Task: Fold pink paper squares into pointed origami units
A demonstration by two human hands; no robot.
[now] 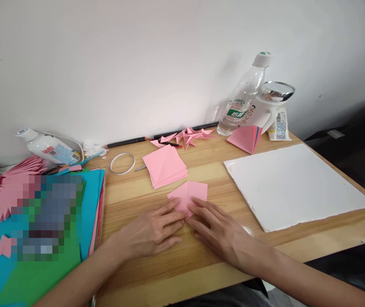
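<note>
A folded sheet of pink paper (193, 190) lies on the wooden table in front of me, with creases on it and its lower part partly covered by my fingers. My left hand (156, 230) rests on its lower left edge, fingers stretched out and slightly apart. From the other side my right hand (219, 230) presses its fingertips on the lower right part, fingers extended; its thumb is mostly hidden. The two hands' fingertips nearly meet at the bottom of the paper. Just beyond it sits a stack of pink square papers (165, 166), partly over some scissors (140, 169).
Folded pink pointed pieces (191, 137) lie by pens (127, 142) along the wall. A tape roll (122, 163) is left of the stack. A water bottle (241, 102), mug (270, 104) and white board (297, 187) are right; coloured paper sheets (92, 204) and a white bottle (52, 147), left.
</note>
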